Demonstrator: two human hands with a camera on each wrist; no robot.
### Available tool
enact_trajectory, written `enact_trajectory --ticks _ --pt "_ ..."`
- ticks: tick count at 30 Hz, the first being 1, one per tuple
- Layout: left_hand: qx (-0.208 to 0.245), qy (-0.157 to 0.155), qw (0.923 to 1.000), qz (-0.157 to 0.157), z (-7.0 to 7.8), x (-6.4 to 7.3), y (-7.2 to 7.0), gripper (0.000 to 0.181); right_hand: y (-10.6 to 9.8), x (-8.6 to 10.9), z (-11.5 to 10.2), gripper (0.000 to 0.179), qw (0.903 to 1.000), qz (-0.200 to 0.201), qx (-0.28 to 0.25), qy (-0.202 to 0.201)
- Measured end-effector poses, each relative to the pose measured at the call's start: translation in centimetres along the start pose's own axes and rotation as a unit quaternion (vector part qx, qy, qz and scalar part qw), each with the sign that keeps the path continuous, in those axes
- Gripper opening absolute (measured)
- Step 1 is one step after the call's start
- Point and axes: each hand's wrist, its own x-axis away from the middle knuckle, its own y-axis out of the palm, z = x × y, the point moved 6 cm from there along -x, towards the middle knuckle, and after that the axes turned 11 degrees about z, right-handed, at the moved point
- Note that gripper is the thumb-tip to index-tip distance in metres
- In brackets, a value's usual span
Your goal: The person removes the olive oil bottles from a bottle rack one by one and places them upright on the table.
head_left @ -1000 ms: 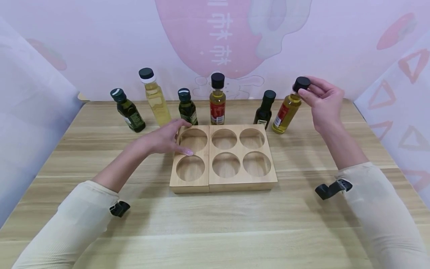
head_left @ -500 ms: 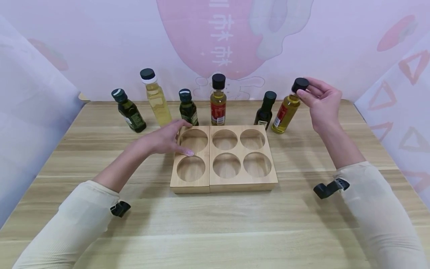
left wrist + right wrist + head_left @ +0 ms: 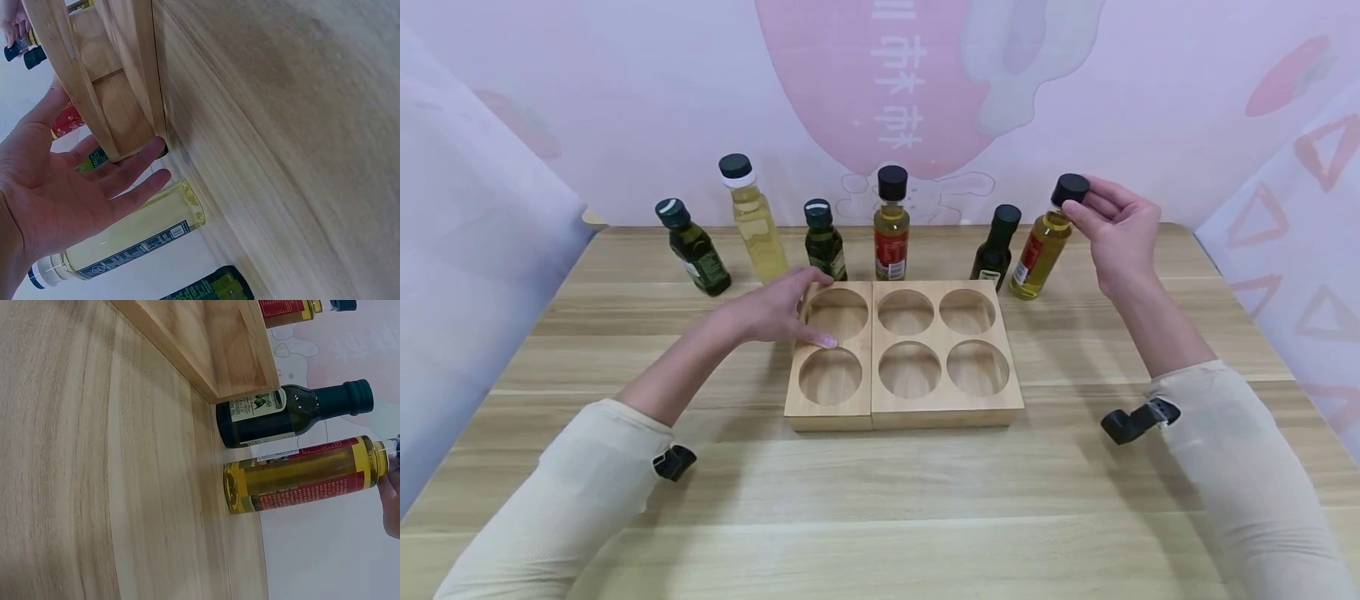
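head view, right hand (image 3: 1116, 229) pinching yellow oil bottle (image 3: 1041, 244) cap

Right hand brings the tilted bottle more upright

The right hand (image 3: 1116, 229), pinching the black cap of the amber bottle (image 3: 1041, 250) near the table's far right corner, has eased down and slightly inward, so the bottle now leans less than a second ago
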Motion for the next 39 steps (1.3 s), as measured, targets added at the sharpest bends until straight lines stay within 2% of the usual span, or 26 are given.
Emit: enact_trajectory --ticks 7,13,17,20,23,26,29,32,34,37,39 --pt "0.000 0.001 1.0000 0.001 -0.1 -0.3 0.1 0.091 -0.4 0.2 0.2 0.031 0.9999 -0.012 0.011 -0.003" --pt "-0.004 0.001 1.0000 0.003 -0.3 -0.1 0.0 0.092 -1.0 1.1 0.7 0.049 0.9970 -0.032 0.070 0.006" --pt "-0.002 -0.003 1.0000 0.002 -0.6 -0.1 -0.1 0.094 -2.0 1.7 1.0 0.055 0.9930 -0.038 0.111 0.014" --pt "0.005 -0.006 1.0000 0.004 -0.8 -0.1 -0.1 0.094 -2.9 2.1 1.2 0.052 0.9869 -0.030 0.158 0.012" --pt "0.013 -0.003 0.9999 0.008 -1.1 -0.2 0.0 0.094 -3.8 2.6 1.3 0.041 0.9806 -0.019 0.195 0.013" --pt "0.011 0.006 0.9999 0.011 -1.3 -0.3 0.1 0.095 -4.7 3.1 1.3 0.029 0.9674 -0.021 0.252 0.010" --pt "0.000 0.017 0.9998 0.010 -1.5 -0.2 0.1 0.095 -5.2 3.9 1.5 0.032 0.9495 -0.044 0.311 0.009" --pt "-0.024 0.036 0.9990 0.010 -1.4 0.0 0.1 0.096 -5.4 4.8 1.9 0.047 0.9213 -0.086 0.379 0.008" --pt "-0.040 0.050 0.9979 0.010 -1.4 0.3 0.0 0.096 -5.3 5.4 2.3 0.054 0.8968 -0.128 0.423 0.003" --pt "-0.051 0.060 0.9969 0.010 -1.6 0.7 -0.1 0.091 -5.0 5.9 2.8 0.056 0.8646 -0.191 0.465 -0.006" --pt "-0.053 0.058 0.9968 0.016 -1.8 1.1 -0.3 0.085 -4.8 6.1 3.1 0.052 0.8502 -0.223 0.477 -0.020"
